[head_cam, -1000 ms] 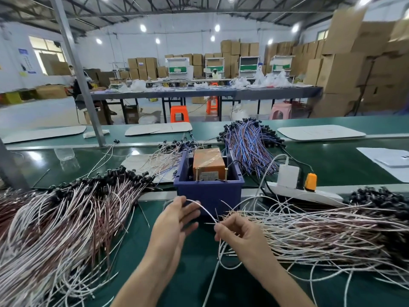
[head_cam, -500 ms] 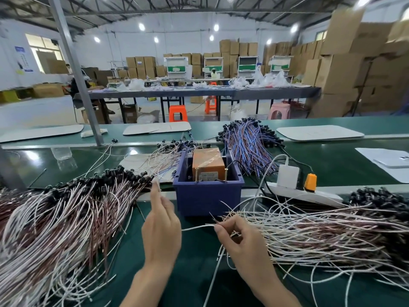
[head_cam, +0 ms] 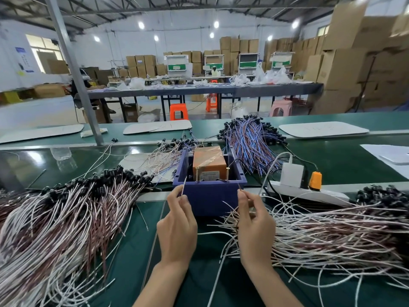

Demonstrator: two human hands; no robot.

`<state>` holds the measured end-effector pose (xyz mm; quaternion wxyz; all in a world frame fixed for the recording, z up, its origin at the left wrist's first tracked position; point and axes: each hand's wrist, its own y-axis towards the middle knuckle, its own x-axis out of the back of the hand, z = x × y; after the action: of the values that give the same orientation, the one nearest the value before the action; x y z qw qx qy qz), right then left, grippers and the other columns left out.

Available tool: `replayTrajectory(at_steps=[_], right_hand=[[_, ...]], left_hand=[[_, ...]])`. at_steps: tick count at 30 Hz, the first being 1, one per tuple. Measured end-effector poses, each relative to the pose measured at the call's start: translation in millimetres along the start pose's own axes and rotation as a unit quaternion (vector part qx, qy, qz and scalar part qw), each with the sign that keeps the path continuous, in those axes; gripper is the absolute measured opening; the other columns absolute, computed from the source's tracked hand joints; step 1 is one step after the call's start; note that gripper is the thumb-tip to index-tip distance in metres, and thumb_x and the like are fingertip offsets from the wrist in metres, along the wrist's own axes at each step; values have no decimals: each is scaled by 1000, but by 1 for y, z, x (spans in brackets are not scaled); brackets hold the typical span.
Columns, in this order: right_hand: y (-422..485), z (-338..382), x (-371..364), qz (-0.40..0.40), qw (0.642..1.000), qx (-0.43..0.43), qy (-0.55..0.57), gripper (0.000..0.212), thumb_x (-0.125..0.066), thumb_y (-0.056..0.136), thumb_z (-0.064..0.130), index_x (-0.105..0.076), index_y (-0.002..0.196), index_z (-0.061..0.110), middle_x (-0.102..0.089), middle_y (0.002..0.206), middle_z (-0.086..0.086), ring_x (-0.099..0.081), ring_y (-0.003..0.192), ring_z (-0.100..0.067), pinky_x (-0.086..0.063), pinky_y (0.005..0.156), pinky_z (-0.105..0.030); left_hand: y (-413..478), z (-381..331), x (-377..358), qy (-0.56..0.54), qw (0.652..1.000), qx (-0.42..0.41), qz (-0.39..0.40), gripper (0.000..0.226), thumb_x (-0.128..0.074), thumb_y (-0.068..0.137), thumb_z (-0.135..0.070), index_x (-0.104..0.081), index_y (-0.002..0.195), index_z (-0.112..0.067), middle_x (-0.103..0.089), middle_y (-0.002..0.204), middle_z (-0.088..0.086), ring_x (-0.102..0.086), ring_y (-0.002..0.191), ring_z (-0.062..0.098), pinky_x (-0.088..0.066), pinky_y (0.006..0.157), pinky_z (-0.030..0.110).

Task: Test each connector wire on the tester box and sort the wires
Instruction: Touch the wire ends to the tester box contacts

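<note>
Green bench (head_cam: 205, 258): carries everything, with wires heaped on both sides.
Tester box (head_cam: 209, 161): orange, sitting in a blue tray (head_cam: 208, 196) at the frame's centre.
Left hand (head_cam: 177, 227): grip closed, pinching a wire tip (head_cam: 183, 188) at the tray's left front corner.
Right hand (head_cam: 255, 229): grip pinching a second wire tip (head_cam: 240, 187) at the right front corner.
Left pile (head_cam: 66, 218): white and reddish wires, lower left.
Right pile (head_cam: 332, 229): similar wires, lower right, beside the right hand.
Blue bundle (head_cam: 250, 140): behind the tray.
</note>
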<state>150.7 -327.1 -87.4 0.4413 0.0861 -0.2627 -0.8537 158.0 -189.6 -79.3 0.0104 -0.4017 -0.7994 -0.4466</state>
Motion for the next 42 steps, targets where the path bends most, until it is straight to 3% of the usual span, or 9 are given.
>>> replayTrajectory(at_steps=[3,6,9,13,16,21,26,31,42], right_hand=[[5,2,-13,-46,999,18,-16,38,-45,101,44,-71,117,21,-73,100,4,-67,85,-12,-55,70,-27],[5,3,-18,-41,998,42,-27,40,-44,102,39,-68,126,18,-73,108,1,-68,82,-12,-51,67,-19],[6,1,-15,-28,998,39,-27,45,-43,100,44,-65,131,18,-75,99,-4,-61,74,-8,-43,62,-16],[10,2,-16,-37,999,7,0,30,-46,96,51,-56,112,28,-67,92,15,-68,83,-4,-50,66,-13],[12,2,-19,-29,1000,4,7,20,-53,96,46,-59,102,28,-66,84,21,-65,79,2,-45,65,-7],[12,-2,-20,-15,1000,2,2,3,-63,98,33,-63,98,30,-65,77,21,-63,76,1,-44,63,-7],[11,-3,-21,-12,1000,-1,5,10,-62,98,37,-65,99,28,-67,78,18,-64,74,-4,-49,63,-19],[10,-2,-23,-16,1000,11,11,20,-58,95,45,-65,98,27,-67,75,21,-65,72,-1,-47,62,-13],[10,-1,-22,-8,1000,1,-4,19,-56,96,48,-63,98,30,-67,76,18,-64,69,-6,-50,64,-23]], left_hand=[[5,3,-8,-6,1000,4,-20,21,-32,107,-28,-46,115,-15,-58,63,-8,-60,49,23,-41,50,32],[9,8,-11,-11,999,13,-28,23,-35,105,-31,-50,112,-15,-58,66,-11,-58,52,17,-39,52,31],[8,12,-12,-11,999,14,-35,23,-36,106,-33,-52,113,-18,-57,67,-13,-59,54,16,-39,53,31],[7,12,-14,-14,999,14,-37,17,-38,107,-31,-50,115,-21,-54,65,-14,-56,52,15,-38,53,31],[8,11,-14,-12,999,2,-37,13,-42,105,-27,-48,116,-24,-58,68,-12,-58,53,17,-42,51,31],[8,10,-11,5,999,-29,-16,36,-35,105,-28,-57,130,-14,-57,61,-8,-52,44,12,-43,41,32],[8,9,-9,13,1000,-27,0,38,-37,103,-27,-59,131,-13,-53,57,-10,-48,42,11,-42,42,33],[8,7,-8,9,999,-30,7,36,-37,103,-27,-58,131,-16,-52,56,-11,-47,41,11,-42,41,33],[8,8,-9,7,999,-35,14,36,-37,103,-27,-61,127,-15,-51,56,-11,-48,41,12,-44,40,35]])
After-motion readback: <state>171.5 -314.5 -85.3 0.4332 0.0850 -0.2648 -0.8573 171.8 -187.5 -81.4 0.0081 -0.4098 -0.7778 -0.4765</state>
